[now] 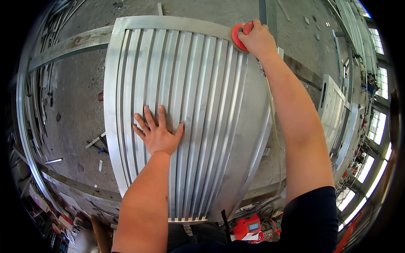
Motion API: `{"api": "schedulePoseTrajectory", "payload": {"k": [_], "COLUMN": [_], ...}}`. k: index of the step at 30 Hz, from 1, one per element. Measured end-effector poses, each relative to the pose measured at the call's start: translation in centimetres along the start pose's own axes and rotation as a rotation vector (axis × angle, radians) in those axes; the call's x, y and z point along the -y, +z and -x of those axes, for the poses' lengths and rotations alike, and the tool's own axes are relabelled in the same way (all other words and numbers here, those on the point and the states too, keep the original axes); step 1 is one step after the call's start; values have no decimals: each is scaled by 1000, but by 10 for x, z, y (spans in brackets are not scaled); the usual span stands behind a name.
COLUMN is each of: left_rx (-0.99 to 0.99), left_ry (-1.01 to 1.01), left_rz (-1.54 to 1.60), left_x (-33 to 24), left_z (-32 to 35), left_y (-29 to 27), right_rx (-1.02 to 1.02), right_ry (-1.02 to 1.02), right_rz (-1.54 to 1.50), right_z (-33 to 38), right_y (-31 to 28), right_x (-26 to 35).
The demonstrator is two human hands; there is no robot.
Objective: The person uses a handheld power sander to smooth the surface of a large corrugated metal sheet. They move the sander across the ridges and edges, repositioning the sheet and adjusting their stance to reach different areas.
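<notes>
A large ribbed metal panel with a flat frame lies in front of me, its long slats running away from me. My left hand rests flat on the slats near the middle, fingers spread. At the panel's far right corner, my right hand is wrapped round a red disc sander, whose round pad sits against the frame. A thin hose trails from the sander back along the panel's right side. The hand hides part of the sander's body.
Metal beams support the panel at the far side and near side. A red machine with a small screen stands close to me at the lower right. Another slatted panel leans at right. Scraps lie on the concrete floor.
</notes>
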State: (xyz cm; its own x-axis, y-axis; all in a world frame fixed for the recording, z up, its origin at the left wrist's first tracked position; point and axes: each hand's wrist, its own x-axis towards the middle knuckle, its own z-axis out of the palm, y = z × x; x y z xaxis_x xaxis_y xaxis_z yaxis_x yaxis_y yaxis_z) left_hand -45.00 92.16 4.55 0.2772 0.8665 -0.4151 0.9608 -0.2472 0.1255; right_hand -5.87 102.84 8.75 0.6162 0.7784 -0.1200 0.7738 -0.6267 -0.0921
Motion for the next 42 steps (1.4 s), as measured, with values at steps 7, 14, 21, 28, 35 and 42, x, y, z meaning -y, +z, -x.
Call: {"api": "schedulePoseTrajectory", "payload": {"k": [7,14,21,28,35,42], "left_rx": [11,55,-15,-17,-166,-241], "left_ry": [-12,-29,-38,-41,18,52], "left_rz": [-30,-55,-65,-99,-80,-101], "left_x": [2,-6,-7,-11,-1,8], "left_z": [-1,-3,1,3,1,0], "left_y": [4,0,1,0,18,24], "right_rx": [-21,-20,148,117,121,109], "right_ry": [154,199,264,291,284,269], "right_rz": [-18,-79,-170,-152,-155,-184], "right_z": [-15,-19,-8,13,1,15], "right_y": [-5,-10,-27,-27,-33,-20], "right_x": [-16,-14,1,-71,-83,-76]}}
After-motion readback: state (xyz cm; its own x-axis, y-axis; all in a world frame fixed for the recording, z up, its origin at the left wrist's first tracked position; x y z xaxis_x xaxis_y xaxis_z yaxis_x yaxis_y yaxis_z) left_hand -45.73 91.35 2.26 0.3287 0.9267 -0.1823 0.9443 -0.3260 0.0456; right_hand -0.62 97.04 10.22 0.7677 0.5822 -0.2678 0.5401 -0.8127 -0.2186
